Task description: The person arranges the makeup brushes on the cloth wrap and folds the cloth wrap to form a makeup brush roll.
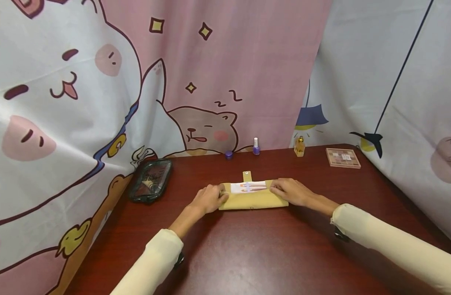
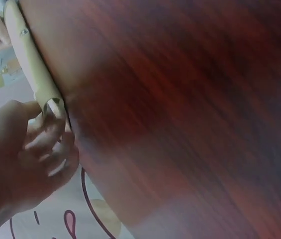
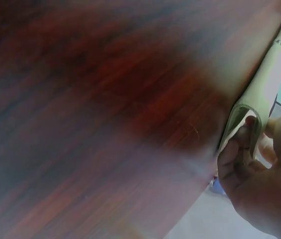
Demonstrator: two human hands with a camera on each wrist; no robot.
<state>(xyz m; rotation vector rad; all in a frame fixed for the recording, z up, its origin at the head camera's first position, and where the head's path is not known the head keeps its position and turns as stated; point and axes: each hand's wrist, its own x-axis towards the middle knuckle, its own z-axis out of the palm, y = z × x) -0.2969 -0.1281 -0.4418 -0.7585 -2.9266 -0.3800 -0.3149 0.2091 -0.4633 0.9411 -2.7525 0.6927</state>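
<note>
A yellow pouch (image 1: 253, 200) lies on the table with its front edge folded over toward the back. Its narrow tab (image 1: 247, 176) with a metal snap sticks out at the far side. In the uncovered strip, slim pinkish sticks (image 1: 260, 187) lie across a white lining. My left hand (image 1: 210, 197) pinches the pouch's left end. At the right end, my right hand (image 1: 292, 191) pinches the folded layer between thumb and fingers. The right wrist view shows the fold (image 3: 259, 94) as a curved roll, with fingertips tucked inside it.
Behind the pouch stand a purple lid (image 1: 229, 155), a purple nail polish bottle (image 1: 256, 147) and an amber perfume bottle (image 1: 299, 147). An eyeshadow palette (image 1: 342, 158) lies at the back right. A dark clear-topped bag (image 1: 151, 180) is at the left edge. Printed curtains (image 1: 269, 73) surround the table.
</note>
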